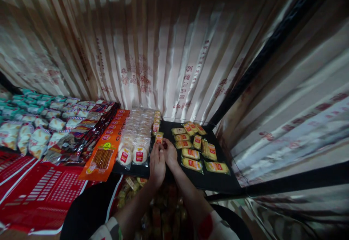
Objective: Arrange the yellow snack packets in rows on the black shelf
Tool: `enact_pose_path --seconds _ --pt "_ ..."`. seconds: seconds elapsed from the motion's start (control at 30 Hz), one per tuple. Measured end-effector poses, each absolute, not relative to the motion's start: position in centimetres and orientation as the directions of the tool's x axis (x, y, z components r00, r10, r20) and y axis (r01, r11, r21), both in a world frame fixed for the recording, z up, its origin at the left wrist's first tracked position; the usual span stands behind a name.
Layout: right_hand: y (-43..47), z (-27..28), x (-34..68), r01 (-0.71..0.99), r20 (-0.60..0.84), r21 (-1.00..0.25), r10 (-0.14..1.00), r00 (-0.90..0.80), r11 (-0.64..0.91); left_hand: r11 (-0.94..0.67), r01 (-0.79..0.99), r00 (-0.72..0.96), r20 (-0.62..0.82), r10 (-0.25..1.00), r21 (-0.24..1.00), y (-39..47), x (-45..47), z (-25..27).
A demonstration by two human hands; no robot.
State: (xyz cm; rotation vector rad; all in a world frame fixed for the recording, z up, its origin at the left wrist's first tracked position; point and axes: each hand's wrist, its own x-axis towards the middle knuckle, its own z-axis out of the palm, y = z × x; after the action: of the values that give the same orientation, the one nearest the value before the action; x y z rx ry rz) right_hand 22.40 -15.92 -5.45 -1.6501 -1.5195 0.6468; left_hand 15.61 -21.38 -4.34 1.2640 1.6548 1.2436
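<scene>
My left hand point(157, 163) is closed on a small yellow wrapped snack packet point(159, 137), held upright over the black shelf point(222, 182). My right hand point(171, 154) sits against it from the right, fingers curled at the packet's lower edge; its fingertips are partly hidden. Just beyond the held packet, a short row of similar packets point(156, 126) runs along the edge of the round white snack packs point(139, 154). On the right part of the shelf, several loose yellow packets point(191, 154) lie flat at mixed angles.
Left of the round packs lies an orange snack bag point(100, 160), then dark red bags point(89, 131) and white bags point(39, 140). Red baskets point(46, 192) stand below. More yellow packets point(132, 183) sit under my forearms. A black pole point(245, 82) slants before the printed curtain point(169, 51).
</scene>
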Motion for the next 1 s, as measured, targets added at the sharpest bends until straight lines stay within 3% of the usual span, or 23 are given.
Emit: enact_pose_path --seconds 0.37,0.83,1.0 --pt "-11.8 -6.1 21.4 0.707 0.166 -0.705 0.982 0.087 0.056 0.035 0.164 -0.269 0.011 0.963 0.986 -17.5 15.4 -5.9" --pt "-10.7 -8.7 21.2 0.645 0.293 -0.753 0.943 0.156 0.128 0.038 0.137 -0.236 -0.005 0.972 0.990 -17.0 15.0 -5.6" --pt "-10.2 -9.1 20.8 0.570 0.282 -0.802 0.955 0.098 0.178 0.041 0.141 -0.238 -0.006 0.971 0.989 -16.8 14.8 -5.3"
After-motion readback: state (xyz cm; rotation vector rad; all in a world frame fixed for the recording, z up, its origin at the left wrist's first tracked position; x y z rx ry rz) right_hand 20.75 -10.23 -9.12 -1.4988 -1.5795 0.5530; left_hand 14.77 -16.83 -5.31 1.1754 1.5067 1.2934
